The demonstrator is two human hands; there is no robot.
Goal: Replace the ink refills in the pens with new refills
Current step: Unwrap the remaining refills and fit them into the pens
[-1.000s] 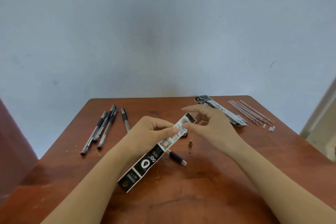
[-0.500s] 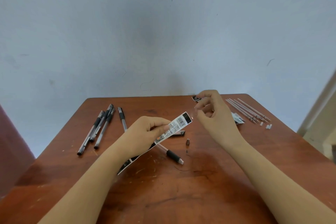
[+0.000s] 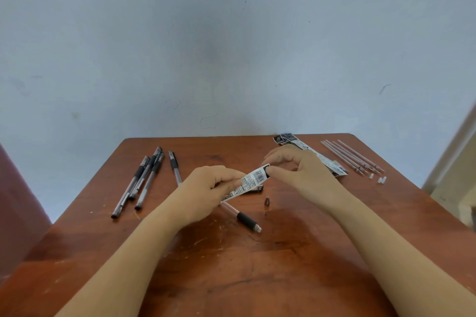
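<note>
A: What's nearest?
B: Brown wood surface (image 3: 231, 278), scratched, both forearms coming in over it. Then an opened pen barrel (image 3: 242, 217) lying flat, black grip, w/ a small metal tip cone (image 3: 267, 200) just beside it, not touching.
A: And the hands?
B: Above that. L hand (image 3: 206, 188) has its fingers curled, thumb + forefinger pinching the refill packet (image 3: 253, 179) abt mid-length. R hand (image 3: 304, 175) pinches the packet's upper end btwn thumb and forefinger. Its other fingers arch up, spread apart. Packet's off the surface, slanting up to the right, barcode side showing, lower part hidden behind the L hand.
A: Is there a refill inside?
B: Can't tell.
A: Further back?
B: Left side: a bunch of pens (image 3: 144, 180) laid side by side, one more pen (image 3: 174, 165) just right of them. Far right corner: more packets (image 3: 316, 157) partly behind the R hand, then a row of bare refills (image 3: 353, 156), and a couple of tiny white caps (image 3: 376, 178) near their ends. Pale blue wall (image 3: 231, 46) behind.
</note>
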